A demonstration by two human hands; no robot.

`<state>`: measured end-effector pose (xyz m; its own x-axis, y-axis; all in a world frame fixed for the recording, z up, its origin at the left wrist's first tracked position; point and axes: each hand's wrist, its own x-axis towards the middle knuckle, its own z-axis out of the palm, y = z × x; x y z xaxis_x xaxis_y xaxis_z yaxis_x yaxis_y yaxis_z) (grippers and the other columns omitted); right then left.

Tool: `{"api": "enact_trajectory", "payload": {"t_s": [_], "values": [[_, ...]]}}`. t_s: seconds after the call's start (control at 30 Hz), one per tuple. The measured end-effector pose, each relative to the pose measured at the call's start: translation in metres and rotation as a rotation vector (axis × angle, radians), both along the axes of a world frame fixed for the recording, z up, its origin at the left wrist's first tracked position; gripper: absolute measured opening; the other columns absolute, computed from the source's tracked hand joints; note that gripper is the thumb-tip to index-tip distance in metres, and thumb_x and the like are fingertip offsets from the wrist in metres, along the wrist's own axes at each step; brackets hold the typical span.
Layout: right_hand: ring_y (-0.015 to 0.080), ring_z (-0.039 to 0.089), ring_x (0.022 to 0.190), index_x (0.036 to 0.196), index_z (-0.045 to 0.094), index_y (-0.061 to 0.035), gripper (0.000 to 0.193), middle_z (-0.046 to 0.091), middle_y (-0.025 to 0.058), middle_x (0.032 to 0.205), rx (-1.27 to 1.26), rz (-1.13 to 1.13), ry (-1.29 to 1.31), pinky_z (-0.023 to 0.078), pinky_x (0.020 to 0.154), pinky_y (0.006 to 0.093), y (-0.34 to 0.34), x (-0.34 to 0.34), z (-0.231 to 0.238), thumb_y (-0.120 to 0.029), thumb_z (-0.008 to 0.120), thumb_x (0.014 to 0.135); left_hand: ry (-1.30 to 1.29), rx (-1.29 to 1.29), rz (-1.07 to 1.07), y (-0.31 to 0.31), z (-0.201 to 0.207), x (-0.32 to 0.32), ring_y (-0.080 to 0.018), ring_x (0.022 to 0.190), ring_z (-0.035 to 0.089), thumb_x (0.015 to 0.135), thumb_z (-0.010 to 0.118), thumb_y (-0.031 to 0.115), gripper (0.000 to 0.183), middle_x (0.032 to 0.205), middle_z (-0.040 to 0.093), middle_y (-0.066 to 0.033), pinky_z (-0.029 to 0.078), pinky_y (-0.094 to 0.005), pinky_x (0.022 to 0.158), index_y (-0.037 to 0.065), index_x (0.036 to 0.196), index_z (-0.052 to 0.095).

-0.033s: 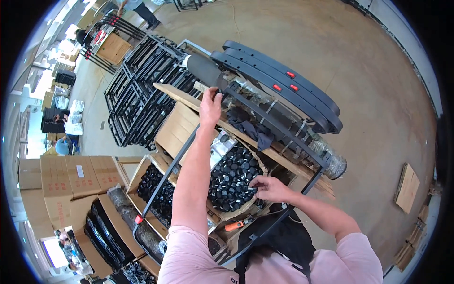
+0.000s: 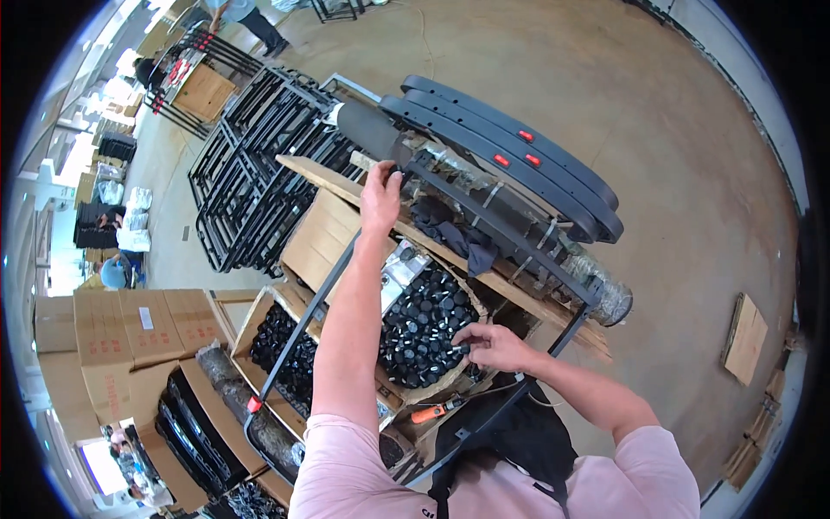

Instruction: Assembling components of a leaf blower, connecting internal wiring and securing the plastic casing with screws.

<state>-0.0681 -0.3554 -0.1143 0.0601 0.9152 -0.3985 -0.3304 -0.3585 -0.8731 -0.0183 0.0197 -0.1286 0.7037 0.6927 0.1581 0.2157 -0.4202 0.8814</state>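
Observation:
A black metal tube frame (image 2: 501, 227) lies across the work spot in front of me. My left hand (image 2: 380, 203) is closed at its far left corner, with a small dark piece showing beside the thumb. The palm side of that grip is hidden. An open carton (image 2: 474, 304) full of small round black plastic caps (image 2: 424, 324) with shiny stems sits inside the frame's outline. Over the carton's right edge, my right hand (image 2: 501, 349) pinches one small black cap (image 2: 463, 347) between thumb and fingertips.
A second carton of black parts (image 2: 278, 346) stands left of my forearm. An orange-handled tool (image 2: 430, 414) lies near my body. Beyond are a wooden board (image 2: 519, 290), a dark cloth (image 2: 454, 233), curved black panels (image 2: 510, 156) with red pieces, and stacked black frames (image 2: 251, 164). Another person (image 2: 251, 22) stands far left.
The whole view has shifted very slightly. Both hands keep the same places and grips.

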Motion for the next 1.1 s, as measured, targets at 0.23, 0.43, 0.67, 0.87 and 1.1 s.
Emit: {"api": "enact_trajectory", "payload": {"t_s": [0.23, 0.43, 0.67, 0.87, 1.1], "values": [[0.0106, 0.065, 0.073, 0.140, 0.066, -0.0063, 0.042, 0.073, 0.0075, 0.097, -0.096, -0.078, 0.172, 0.056, 0.075, 0.0287, -0.021, 0.005, 0.039, -0.013, 0.058, 0.100, 0.032, 0.164, -0.167, -0.010, 0.007, 0.004, -0.0303, 0.123, 0.066, 0.103, 0.056, 0.004, 0.034, 0.127, 0.070, -0.0156, 0.050, -0.0380, 0.107, 0.009, 0.135, 0.067], [0.0129, 0.067, 0.084, 0.138, 0.070, -0.0125, 0.037, 0.069, 0.0059, 0.107, -0.059, -0.228, -0.199, 0.056, 0.075, 0.0293, -0.056, 0.010, 0.051, -0.020, 0.068, 0.101, -0.021, 0.197, -0.201, -0.005, 0.002, 0.006, -0.0317, 0.119, 0.064, 0.102, 0.059, 0.009, 0.031, 0.127, 0.066, -0.0157, 0.051, -0.0377, 0.104, 0.012, 0.131, 0.070], [0.0148, 0.062, 0.082, 0.126, 0.065, -0.0046, 0.039, 0.064, 0.0058, 0.099, -0.311, -0.544, -0.694, 0.055, 0.075, 0.0316, -0.121, 0.029, 0.063, -0.009, 0.077, 0.090, -0.189, -0.065, -0.138, 0.011, -0.022, 0.009, -0.0244, 0.122, 0.065, 0.101, 0.064, 0.006, 0.034, 0.129, 0.068, -0.0145, 0.050, -0.0372, 0.107, 0.005, 0.136, 0.063], [0.0222, 0.064, 0.084, 0.120, 0.065, -0.0021, 0.033, 0.064, 0.0087, 0.106, -0.342, -0.591, -1.146, 0.055, 0.076, 0.0341, -0.151, 0.056, 0.075, 0.001, 0.070, 0.088, 0.010, -0.251, -0.152, 0.008, -0.014, 0.009, -0.0179, 0.124, 0.064, 0.106, 0.052, 0.003, 0.034, 0.134, 0.070, -0.0072, 0.047, -0.0336, 0.111, 0.008, 0.136, 0.066], [0.0301, 0.070, 0.094, 0.120, 0.065, -0.0031, 0.032, 0.066, 0.0125, 0.114, -0.366, -0.426, -1.205, 0.058, 0.083, 0.0404, -0.139, 0.059, 0.075, 0.000, 0.070, 0.089, -0.132, -0.099, 0.015, 0.011, -0.014, 0.010, -0.0165, 0.116, 0.065, 0.111, 0.053, 0.015, 0.030, 0.123, 0.073, -0.0069, 0.048, -0.0305, 0.106, 0.005, 0.134, 0.069]]}}
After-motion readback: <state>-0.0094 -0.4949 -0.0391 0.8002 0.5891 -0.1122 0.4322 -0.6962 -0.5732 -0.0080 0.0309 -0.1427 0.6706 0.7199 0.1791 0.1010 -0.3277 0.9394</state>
